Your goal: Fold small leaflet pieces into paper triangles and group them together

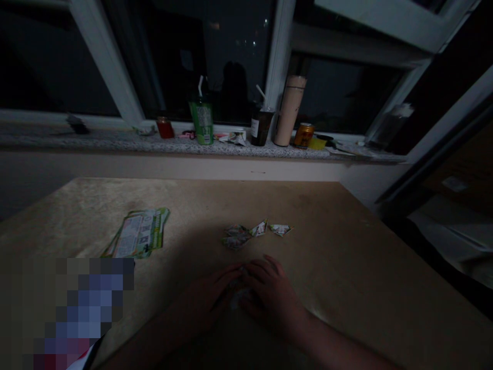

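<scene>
My left hand (213, 288) and my right hand (269, 288) meet over the table (327, 205), close to its near side. Between them is a small pale piece of paper (241, 295), mostly covered by fingers and dim in the shadow. The fingers of both hands curve down onto it and look closed around its edges. Just beyond my fingertips lies a cluster of folded printed paper (236, 236). Beside it are a folded paper piece (259, 228) and, farther right, a triangular folded paper piece (281, 229).
A stack of green printed sheets (140, 234) lies on the left of the table. A pixelated area covers the lower left. On the windowsill (231, 149) stand a red jar (165, 127), a green cup (203, 121), a dark cup (261, 126), a pink flask (289, 113) and an orange can (304, 135).
</scene>
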Demonstrator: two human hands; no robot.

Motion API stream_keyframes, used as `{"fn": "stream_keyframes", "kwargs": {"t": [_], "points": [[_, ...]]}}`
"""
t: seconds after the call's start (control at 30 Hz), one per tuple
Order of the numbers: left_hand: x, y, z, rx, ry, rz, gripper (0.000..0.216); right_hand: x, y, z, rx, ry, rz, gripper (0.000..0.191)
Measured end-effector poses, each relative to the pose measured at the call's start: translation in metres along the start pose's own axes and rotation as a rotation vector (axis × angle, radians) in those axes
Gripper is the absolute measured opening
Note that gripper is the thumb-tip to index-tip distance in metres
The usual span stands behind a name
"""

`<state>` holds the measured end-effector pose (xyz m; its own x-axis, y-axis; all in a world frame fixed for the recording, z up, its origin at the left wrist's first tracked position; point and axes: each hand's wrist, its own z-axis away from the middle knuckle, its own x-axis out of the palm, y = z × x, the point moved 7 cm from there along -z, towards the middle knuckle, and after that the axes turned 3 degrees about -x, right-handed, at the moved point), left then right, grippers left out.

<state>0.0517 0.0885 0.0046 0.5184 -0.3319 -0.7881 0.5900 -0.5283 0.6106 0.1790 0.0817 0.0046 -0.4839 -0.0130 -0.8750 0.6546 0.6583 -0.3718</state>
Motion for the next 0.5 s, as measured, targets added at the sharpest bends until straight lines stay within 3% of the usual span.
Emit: {"fn": "stream_keyframes", "kwargs": {"t": [0.33, 0.5], "points": [[0.0020, -0.0038, 0.0000, 0.009, 0.003, -0.010, 0.046, -0.0008, -0.0010, 0.0005, 0.000, -0.001, 0.005, 0.038], [0.0010, -0.0080, 0.0020, -0.015, 0.003, 0.029, 0.038, 0.0009, 0.0009, 0.0012, 0.005, -0.034, 0.010, 0.037]]}}
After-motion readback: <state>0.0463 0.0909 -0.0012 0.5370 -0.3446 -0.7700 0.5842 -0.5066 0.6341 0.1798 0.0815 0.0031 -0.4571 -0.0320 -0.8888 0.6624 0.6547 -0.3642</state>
